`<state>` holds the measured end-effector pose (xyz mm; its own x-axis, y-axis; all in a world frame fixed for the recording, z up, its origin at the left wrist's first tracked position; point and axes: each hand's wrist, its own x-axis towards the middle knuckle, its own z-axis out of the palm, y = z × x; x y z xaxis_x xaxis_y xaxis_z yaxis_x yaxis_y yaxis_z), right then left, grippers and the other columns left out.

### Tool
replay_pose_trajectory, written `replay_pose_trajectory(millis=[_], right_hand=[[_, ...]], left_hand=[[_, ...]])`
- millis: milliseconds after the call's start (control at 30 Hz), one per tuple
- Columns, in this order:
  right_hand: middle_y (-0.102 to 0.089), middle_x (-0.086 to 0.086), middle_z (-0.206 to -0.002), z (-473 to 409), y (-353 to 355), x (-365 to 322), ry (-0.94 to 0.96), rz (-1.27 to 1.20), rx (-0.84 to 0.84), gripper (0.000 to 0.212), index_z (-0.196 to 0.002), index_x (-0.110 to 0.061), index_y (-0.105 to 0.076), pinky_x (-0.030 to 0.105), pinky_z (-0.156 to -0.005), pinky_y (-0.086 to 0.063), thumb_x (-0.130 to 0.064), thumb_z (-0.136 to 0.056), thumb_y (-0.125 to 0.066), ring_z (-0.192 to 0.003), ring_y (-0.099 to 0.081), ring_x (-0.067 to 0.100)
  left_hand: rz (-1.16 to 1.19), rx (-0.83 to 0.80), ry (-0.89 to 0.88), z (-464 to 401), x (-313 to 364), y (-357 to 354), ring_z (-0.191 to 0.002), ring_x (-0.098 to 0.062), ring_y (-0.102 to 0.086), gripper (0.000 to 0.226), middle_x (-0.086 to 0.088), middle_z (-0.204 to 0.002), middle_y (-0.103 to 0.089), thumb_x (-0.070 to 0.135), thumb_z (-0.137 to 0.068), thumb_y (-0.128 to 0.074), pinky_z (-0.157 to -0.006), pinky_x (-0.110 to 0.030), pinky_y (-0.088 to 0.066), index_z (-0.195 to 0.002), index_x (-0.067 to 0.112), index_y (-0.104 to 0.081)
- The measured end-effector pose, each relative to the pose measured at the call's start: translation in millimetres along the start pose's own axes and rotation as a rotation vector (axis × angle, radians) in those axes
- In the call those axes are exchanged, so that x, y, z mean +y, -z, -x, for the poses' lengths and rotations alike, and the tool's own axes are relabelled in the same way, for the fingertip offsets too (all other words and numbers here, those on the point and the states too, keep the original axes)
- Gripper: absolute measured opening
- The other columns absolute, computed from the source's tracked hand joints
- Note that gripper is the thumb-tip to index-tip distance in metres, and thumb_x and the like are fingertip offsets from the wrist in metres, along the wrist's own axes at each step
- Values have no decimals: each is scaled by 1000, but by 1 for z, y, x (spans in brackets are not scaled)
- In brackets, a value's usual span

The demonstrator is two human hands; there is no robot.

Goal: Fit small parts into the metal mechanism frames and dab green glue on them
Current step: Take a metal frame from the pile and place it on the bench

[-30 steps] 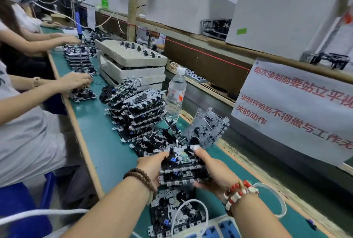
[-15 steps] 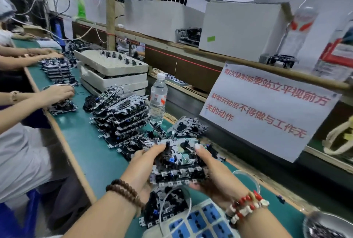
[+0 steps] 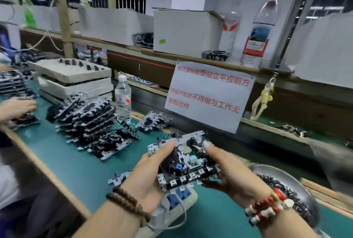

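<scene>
I have the mechanism frame (image 3: 184, 163) held up off the counter (image 3: 80, 171) in the lower centre of the frame, gripped from both sides. My left hand (image 3: 150, 173) curls round its left edge, thumb lying along the top toward the upper left corner of the frame. My right hand (image 3: 229, 171) holds the right edge, thumb tip pressed on the top face near the black wheel; the other right fingers are tucked underneath, so I cannot tell how they lie. No fingers are spread: both hands are clamped on the piece.

The relation I care about is this: the frame's long axis runs left to right across the picture, tilted a little so the key row faces me and the far edge rises away. The bowl of small dark parts (image 3: 286, 186) sits at the lower right, just beside my right wrist and well apart from my left. So my right hand is plainly the nearer one for fetching a part, and I judge the left would have to take the frame's weight alone while it goes.

A stack of further frames (image 3: 89, 119) waits left of centre, a water bottle (image 3: 123, 98) behind it. I see no green glue applicator.
</scene>
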<state>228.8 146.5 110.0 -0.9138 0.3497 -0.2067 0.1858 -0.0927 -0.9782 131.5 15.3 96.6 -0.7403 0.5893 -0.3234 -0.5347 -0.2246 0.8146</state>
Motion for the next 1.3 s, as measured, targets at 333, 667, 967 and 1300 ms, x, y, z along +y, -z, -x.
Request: replay_pose_trajectory(millis=[333,667,967,1300], right_hand=[[-65,6,-98,69,55,10,-20,8,151,60,-94,-11,-65,29,-63,-54,-51,-50,-72,-87,-60,12],[-60,-23,-102,84,73,37,110,373,411,37,-112,-34,-61,20,-81,-46,-44,-77,-69,-92,-56,-9],[-60,1,-122,84,76,52,-139,-96,97,80,-123,-27,-54,37,-72,-57,-50,-49,-76,-114,-54,28],[-73,0,-88,79,83,78,-35,-80,265,25,-97,-26,-60,35,-69,-58,-15,-77,-71,-82,-67,14]], left_hand=[[25,-167,129,25,-69,-49,-113,-38,-55,145,-17,-129,-55,40,-15,-94,-99,-60,-39,-144,19,-29],[-2,-134,213,33,-102,-55,-120,-41,-49,153,-18,-139,-44,40,-10,-94,-101,-59,-37,-145,17,-26],[-62,-107,206,29,-110,-56,-117,-39,-52,145,-21,-132,-51,36,-19,-90,-101,-56,-38,-145,15,-22],[-138,-215,321,16,-118,-57,-75,-25,-70,52,-16,-87,-72,27,-61,-74,-59,-29,-53,-101,-4,-64]])
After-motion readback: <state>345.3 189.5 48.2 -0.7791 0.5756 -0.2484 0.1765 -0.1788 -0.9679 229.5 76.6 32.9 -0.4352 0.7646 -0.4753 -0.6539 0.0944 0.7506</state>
